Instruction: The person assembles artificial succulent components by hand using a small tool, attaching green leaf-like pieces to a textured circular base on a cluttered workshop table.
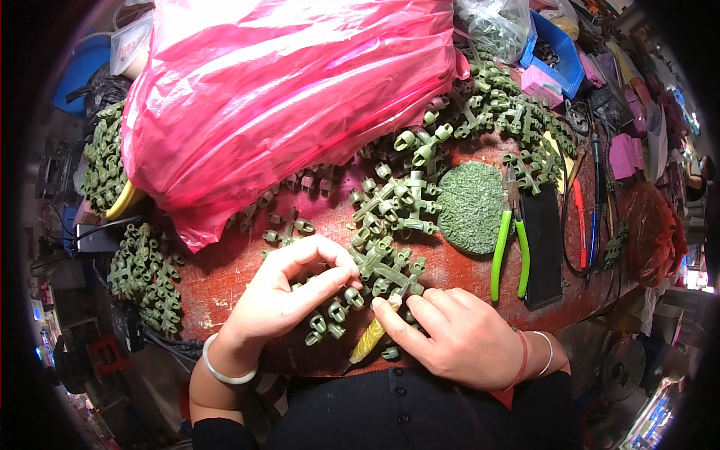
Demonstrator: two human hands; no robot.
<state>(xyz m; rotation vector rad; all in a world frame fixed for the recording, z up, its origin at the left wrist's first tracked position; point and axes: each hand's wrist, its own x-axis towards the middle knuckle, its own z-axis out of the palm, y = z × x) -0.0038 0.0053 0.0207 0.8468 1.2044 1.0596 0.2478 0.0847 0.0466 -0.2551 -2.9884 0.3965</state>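
Observation:
My left hand [289, 292] is closed in a pinch, thumb against index finger, over a pile of small green ring-shaped pieces [335, 310]. What sits between those fingertips is hidden. My right hand [457, 337] grips a thin tool with a yellow wrapped handle [368, 343]; the handle slants down toward the table's near edge and the narrow tip points up and away. Its tip lies by a green cluster of rings on a stem [388, 272], just right of my left fingertips. More green clusters [397, 199] lie beyond both hands.
A large pink plastic bag [292, 97] covers the far left of the red worktop [217, 289]. Right of the clusters are a round green pad [471, 208], green-handled pliers [501, 255], and a black phone-like slab [541, 247]. A blue bin [555, 56] stands far right.

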